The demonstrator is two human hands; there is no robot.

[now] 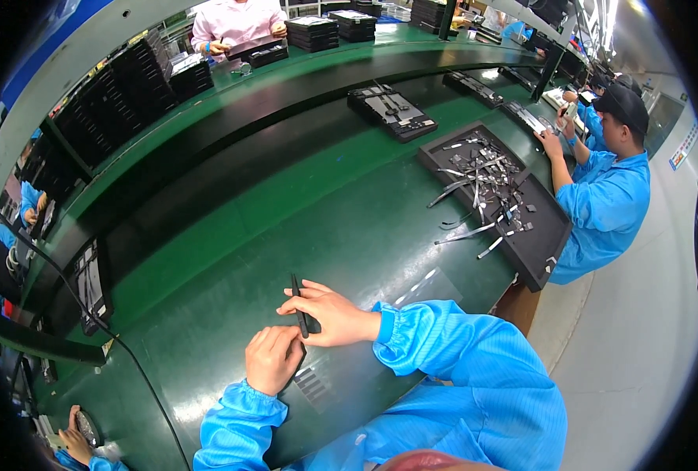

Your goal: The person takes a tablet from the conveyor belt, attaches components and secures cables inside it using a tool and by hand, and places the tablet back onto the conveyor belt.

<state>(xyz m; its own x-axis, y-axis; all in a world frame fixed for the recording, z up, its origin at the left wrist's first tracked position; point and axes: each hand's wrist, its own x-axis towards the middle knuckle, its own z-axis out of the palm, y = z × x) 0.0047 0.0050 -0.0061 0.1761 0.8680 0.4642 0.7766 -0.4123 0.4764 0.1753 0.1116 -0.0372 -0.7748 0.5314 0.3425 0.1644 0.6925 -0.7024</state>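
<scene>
My right hand (329, 315) is closed round a slim black stick-like tool (299, 312), which stands almost upright with its lower end near my left fingertips. My left hand (270, 357) is closed with its fingers curled, right beside the right hand. Whatever it may hold is hidden under the fingers. Just below both hands, a clear sheet with several dark rectangular pads (314, 386) lies on the green table (231, 306).
At the right stands a black tray (549, 224) heaped with small parts and ribbon cables, some hanging over its edge. Flat black device casings (393, 110) lie along the far strip. A black cable (121, 345) crosses at the left. A co-worker in blue (608, 188) sits beyond the tray.
</scene>
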